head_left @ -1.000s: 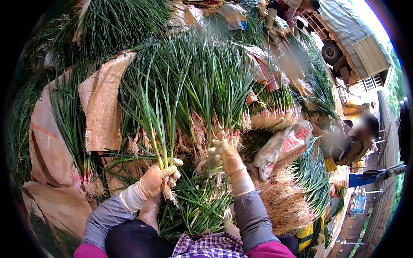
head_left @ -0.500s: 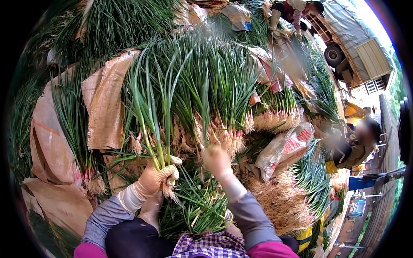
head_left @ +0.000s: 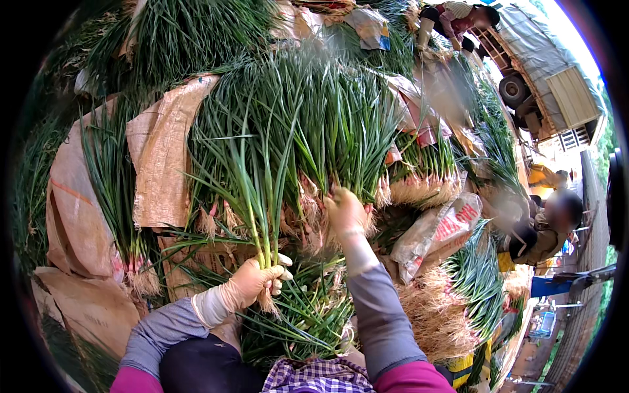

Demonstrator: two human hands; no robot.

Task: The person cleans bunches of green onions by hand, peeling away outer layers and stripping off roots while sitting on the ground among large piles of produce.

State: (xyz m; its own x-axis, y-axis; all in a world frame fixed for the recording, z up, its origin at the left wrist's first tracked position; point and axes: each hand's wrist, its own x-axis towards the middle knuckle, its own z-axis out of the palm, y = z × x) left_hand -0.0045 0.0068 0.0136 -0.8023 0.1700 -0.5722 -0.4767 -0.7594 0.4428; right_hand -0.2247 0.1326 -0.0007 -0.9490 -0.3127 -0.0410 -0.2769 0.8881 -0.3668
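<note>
Several long green stalks (head_left: 258, 245) stand in the left hand (head_left: 252, 283), its fingers clenched around their lower ends, with pale roots hanging below the fist and leaves fanning upward. The right hand (head_left: 346, 211) reaches to the root end of a large green bunch (head_left: 321, 124) lying ahead; whether its fingers grasp any stems cannot be told. Loose leaves (head_left: 301, 321) lie below the hands, a tan woven sack (head_left: 164, 164) beside the bunch on the left, a printed sack (head_left: 439, 229) on the right
</note>
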